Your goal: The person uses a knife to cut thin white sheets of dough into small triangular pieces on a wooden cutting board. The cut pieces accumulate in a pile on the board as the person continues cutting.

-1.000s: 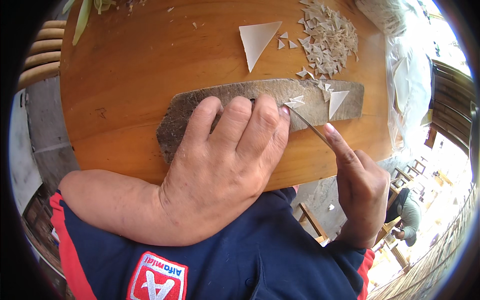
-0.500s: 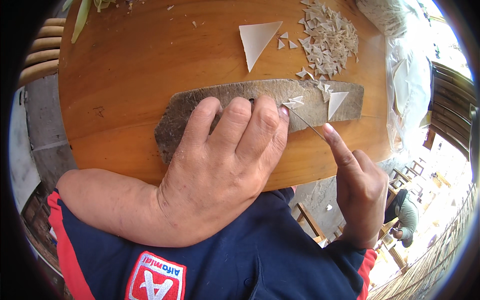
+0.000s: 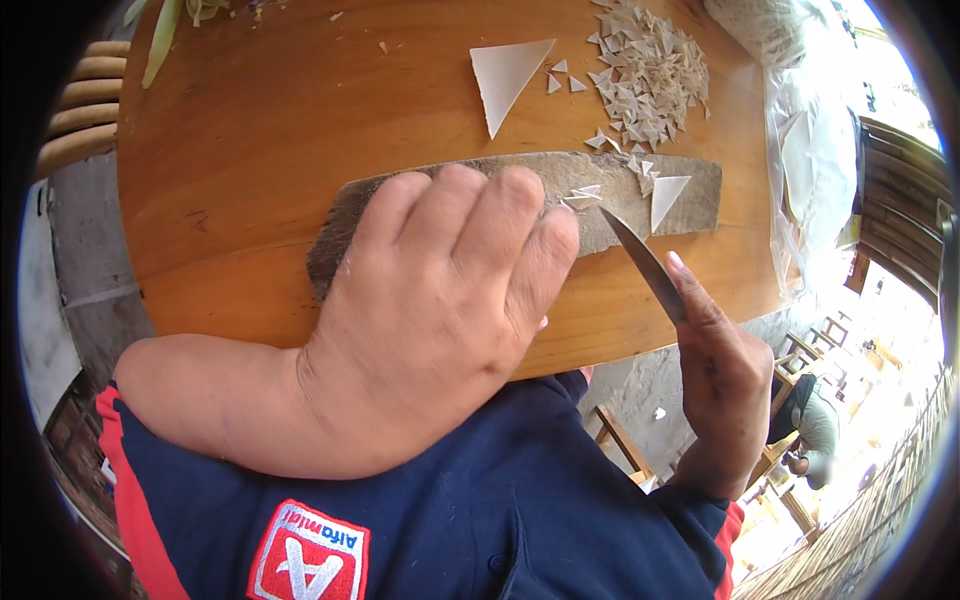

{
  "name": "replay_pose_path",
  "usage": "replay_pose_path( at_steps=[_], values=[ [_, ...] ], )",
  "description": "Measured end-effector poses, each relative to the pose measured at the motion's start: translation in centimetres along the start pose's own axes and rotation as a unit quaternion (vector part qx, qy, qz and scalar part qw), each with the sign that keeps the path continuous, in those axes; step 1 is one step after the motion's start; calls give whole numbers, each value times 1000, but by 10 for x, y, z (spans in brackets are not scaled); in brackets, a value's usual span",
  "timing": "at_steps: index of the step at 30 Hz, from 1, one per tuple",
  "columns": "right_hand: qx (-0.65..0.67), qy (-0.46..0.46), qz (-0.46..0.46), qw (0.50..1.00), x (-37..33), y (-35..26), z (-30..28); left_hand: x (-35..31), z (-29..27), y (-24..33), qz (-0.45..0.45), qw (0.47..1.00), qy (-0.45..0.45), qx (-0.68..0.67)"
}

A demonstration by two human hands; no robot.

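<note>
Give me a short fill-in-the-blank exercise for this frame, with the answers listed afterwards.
1. The right hand holds a ____ whose tip meets the grey board.
2. The left hand lies palm ____ on that board.
3. The heap of small pale cut pieces lies on the round ____ table.
4. The large pale piece beside the heap has the shape of a ____.

Answers: knife; down; wooden; triangle

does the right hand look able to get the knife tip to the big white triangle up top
Probably yes: the right hand holds the knife free, and only the board and loose scraps lie before the triangle.
</note>
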State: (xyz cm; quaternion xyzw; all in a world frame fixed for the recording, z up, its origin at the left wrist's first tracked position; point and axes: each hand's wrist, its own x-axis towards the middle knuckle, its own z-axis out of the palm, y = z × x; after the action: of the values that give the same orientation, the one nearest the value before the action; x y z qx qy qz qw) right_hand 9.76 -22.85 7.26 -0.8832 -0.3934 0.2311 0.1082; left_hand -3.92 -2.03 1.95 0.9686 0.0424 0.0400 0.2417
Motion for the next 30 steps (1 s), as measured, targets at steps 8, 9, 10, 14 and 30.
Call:
replay_pose_path(
  at_steps=[8,9,10,14,30],
  values=[
    [-15,-3,-10,1000,3,6,3,8,1,-10,21,999,8,-33],
    [-17,-3,-10,1000,3,6,3,7,0,-9,23,999,9,-34],
    [-15,-3,-11,1000,5,5,2,7,-1,-9,24,999,11,-35],
    [-6,3,-18,1000,7,5,3,6,-3,-7,24,999,2,-44],
    [-11,-14,-21,1000,5,-3,6,6,-5,-8,22,998,-1,-52]
  ],
)
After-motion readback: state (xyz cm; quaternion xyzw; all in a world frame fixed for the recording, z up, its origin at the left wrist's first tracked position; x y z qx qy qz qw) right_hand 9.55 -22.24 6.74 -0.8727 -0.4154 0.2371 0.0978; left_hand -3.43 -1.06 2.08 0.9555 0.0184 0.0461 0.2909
